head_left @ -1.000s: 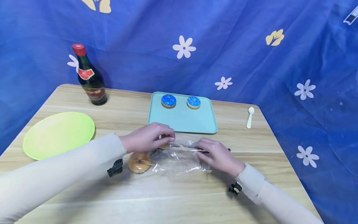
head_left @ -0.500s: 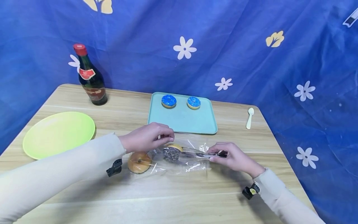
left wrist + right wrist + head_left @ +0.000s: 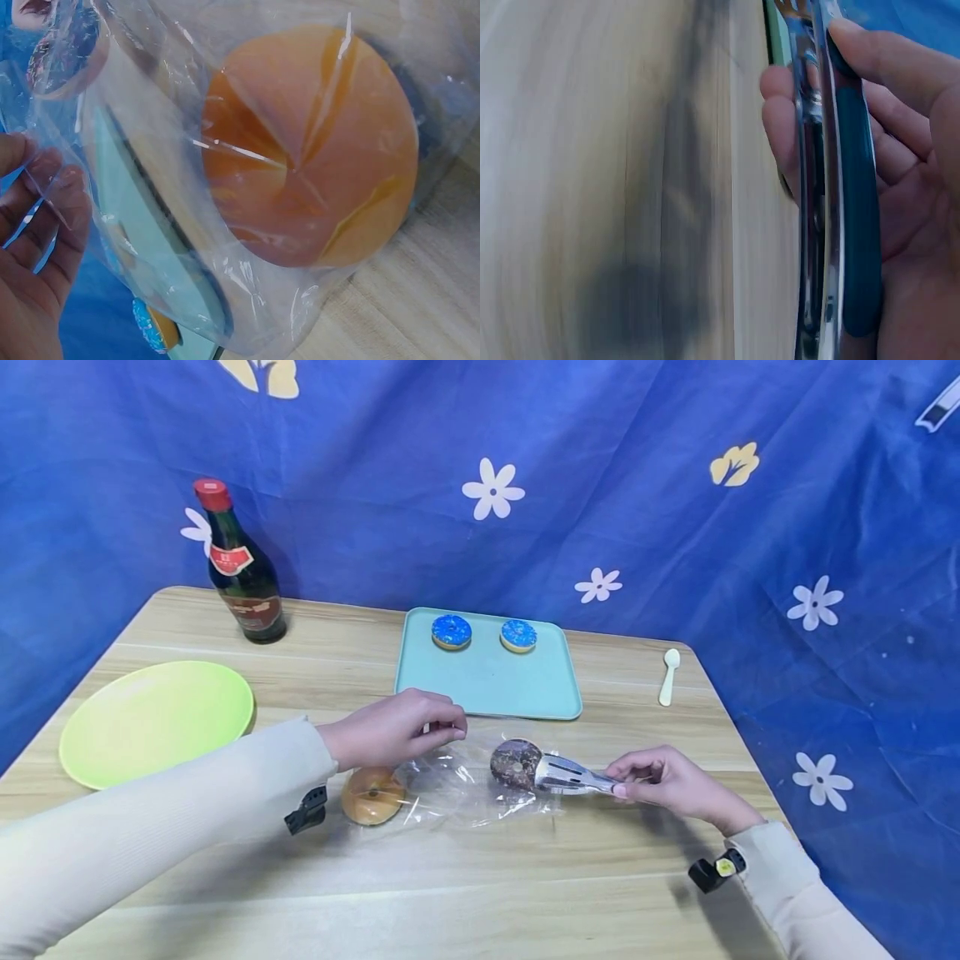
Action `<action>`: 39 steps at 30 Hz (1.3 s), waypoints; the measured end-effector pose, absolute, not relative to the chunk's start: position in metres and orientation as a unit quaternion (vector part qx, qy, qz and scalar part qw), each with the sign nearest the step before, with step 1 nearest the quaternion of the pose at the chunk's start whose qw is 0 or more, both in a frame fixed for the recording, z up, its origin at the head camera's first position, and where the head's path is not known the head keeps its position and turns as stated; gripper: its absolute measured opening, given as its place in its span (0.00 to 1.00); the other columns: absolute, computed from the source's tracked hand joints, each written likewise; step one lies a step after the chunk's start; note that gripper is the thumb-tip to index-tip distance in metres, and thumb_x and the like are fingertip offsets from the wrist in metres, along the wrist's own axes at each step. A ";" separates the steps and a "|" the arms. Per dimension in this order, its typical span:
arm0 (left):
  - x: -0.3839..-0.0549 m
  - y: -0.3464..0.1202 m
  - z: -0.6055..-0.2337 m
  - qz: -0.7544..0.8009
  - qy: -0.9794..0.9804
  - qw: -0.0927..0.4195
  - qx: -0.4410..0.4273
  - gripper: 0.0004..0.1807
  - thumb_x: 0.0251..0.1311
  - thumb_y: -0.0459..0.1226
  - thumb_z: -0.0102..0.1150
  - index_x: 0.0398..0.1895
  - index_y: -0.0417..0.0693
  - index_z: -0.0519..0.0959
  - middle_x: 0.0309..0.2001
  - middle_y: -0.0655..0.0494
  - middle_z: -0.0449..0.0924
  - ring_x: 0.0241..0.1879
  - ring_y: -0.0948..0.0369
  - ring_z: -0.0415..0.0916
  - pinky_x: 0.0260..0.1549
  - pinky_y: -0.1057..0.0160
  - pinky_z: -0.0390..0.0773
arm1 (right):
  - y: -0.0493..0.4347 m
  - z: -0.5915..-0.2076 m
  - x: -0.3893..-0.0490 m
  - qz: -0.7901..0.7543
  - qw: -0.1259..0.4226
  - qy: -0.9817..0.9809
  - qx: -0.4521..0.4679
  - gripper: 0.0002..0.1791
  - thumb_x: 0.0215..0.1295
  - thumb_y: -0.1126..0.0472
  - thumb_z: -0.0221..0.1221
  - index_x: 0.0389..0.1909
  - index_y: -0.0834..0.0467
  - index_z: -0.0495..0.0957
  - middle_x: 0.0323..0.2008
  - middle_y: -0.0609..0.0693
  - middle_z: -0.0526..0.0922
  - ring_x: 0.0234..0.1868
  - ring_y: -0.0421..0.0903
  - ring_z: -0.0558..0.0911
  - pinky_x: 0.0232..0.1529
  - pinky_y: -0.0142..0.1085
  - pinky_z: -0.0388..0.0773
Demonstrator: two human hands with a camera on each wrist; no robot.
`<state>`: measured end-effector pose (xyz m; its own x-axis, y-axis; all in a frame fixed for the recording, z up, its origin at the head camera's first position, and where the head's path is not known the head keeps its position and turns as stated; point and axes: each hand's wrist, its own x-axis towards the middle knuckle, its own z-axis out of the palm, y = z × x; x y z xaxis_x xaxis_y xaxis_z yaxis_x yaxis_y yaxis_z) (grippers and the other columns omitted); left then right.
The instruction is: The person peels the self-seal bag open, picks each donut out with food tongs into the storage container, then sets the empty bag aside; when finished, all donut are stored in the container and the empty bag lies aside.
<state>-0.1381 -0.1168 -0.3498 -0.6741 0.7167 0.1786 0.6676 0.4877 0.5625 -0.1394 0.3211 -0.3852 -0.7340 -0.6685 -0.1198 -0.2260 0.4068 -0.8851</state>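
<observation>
A clear plastic bag (image 3: 450,793) lies mid-table with a golden-brown donut (image 3: 373,795) at its left end. My left hand (image 3: 401,727) pinches the bag's upper edge; in the left wrist view the film runs between its thumb and fingers, and the golden donut (image 3: 315,150) shows through it. Metal tongs (image 3: 573,774) are in my right hand (image 3: 667,785), closed on a chocolate donut (image 3: 516,764) near the bag's right end. Whether film still covers that donut is hard to tell. The right wrist view shows dark-green grips on the tongs (image 3: 859,210) between thumb and fingers.
Behind the bag stands a light-blue tray (image 3: 487,689) with two blue-iced donuts (image 3: 452,632). At left are a green plate (image 3: 157,722) and a tall red-capped bottle (image 3: 251,581). A small pale spoon (image 3: 670,677) lies at right. Blue cloth (image 3: 375,485) hangs behind the table.
My right hand has moved right with the tongs, pulling the chocolate donut from the bag's middle to its right end. The left hand and golden donut have hardly moved.
</observation>
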 end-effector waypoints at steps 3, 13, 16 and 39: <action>-0.138 -0.117 -0.350 0.308 0.862 0.043 0.401 0.06 0.75 0.37 0.59 0.38 0.57 0.84 0.34 0.61 0.85 0.33 0.70 0.75 0.38 0.66 0.80 | 0.334 -0.386 -0.142 -0.490 0.261 0.785 -0.276 0.14 0.70 0.73 0.62 0.53 0.75 0.80 0.40 0.59 0.92 0.38 0.41 0.91 0.40 0.37 0.89; -0.137 -0.117 -0.349 0.308 0.863 0.050 0.397 0.07 0.75 0.36 0.59 0.37 0.57 0.83 0.33 0.61 0.83 0.32 0.69 0.73 0.37 0.66 0.79 | 0.368 -0.372 -0.154 -0.516 0.252 0.781 -0.246 0.17 0.74 0.74 0.56 0.54 0.57 0.85 0.39 0.50 0.93 0.40 0.43 0.92 0.44 0.36 0.88; -0.136 -0.116 -0.349 0.307 0.862 0.053 0.400 0.07 0.75 0.36 0.59 0.38 0.56 0.83 0.33 0.60 0.83 0.33 0.69 0.73 0.37 0.66 0.79 | 0.370 -0.365 -0.161 -0.516 0.240 0.788 -0.235 0.18 0.75 0.73 0.55 0.55 0.52 0.85 0.40 0.48 0.93 0.41 0.41 0.92 0.45 0.34 0.87; -0.135 -0.113 -0.354 0.308 0.862 0.067 0.398 0.06 0.76 0.37 0.59 0.38 0.54 0.84 0.32 0.59 0.83 0.31 0.70 0.73 0.37 0.68 0.79 | 0.234 -0.385 -0.240 -0.488 0.287 0.811 -0.150 0.20 0.76 0.65 0.58 0.63 0.71 0.77 0.47 0.65 0.88 0.39 0.43 0.90 0.45 0.32 0.87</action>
